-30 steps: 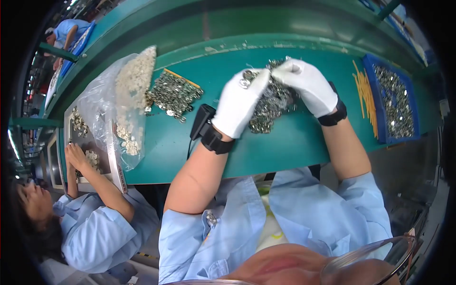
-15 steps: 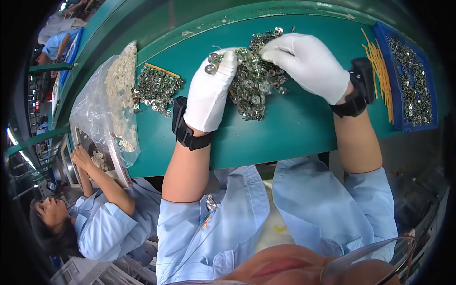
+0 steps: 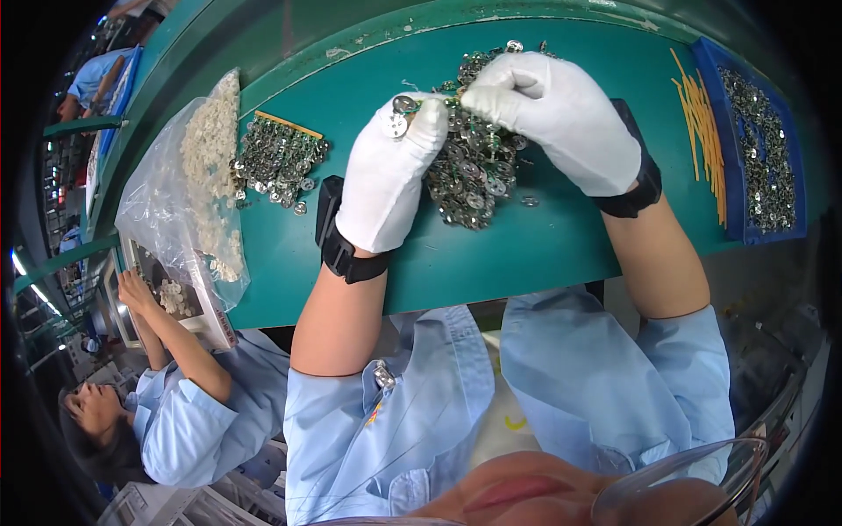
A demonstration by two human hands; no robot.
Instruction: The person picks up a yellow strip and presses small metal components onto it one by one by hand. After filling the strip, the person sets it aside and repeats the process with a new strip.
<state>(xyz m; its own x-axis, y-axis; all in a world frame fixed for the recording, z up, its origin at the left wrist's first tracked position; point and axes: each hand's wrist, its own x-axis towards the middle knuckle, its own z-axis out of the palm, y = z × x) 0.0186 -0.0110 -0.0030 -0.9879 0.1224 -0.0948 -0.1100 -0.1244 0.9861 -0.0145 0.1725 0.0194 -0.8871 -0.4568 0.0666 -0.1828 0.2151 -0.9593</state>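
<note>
My left hand, in a white glove, is closed on a bunch of small round metal pieces that hangs beside its fingers over the green table. Two shiny metal discs show on the near side of its thumb. Gloved in white too, my right hand is closed in a pinch at the top of the bunch, its fingertips close to those of the left. What lies inside that pinch is too small to make out. Behind the hands sits a heap of similar metal pieces, partly hidden by my right hand.
A second bunch of metal pieces with a wooden stick along its top lies at left. Beyond it is a clear plastic bag of pale bits. Thin sticks and a blue tray are at right. A co-worker sits at left.
My right hand has moved left, bringing its fingertips close to my left hand. The discs by my left thumb have turned. The view has shifted slightly.
</note>
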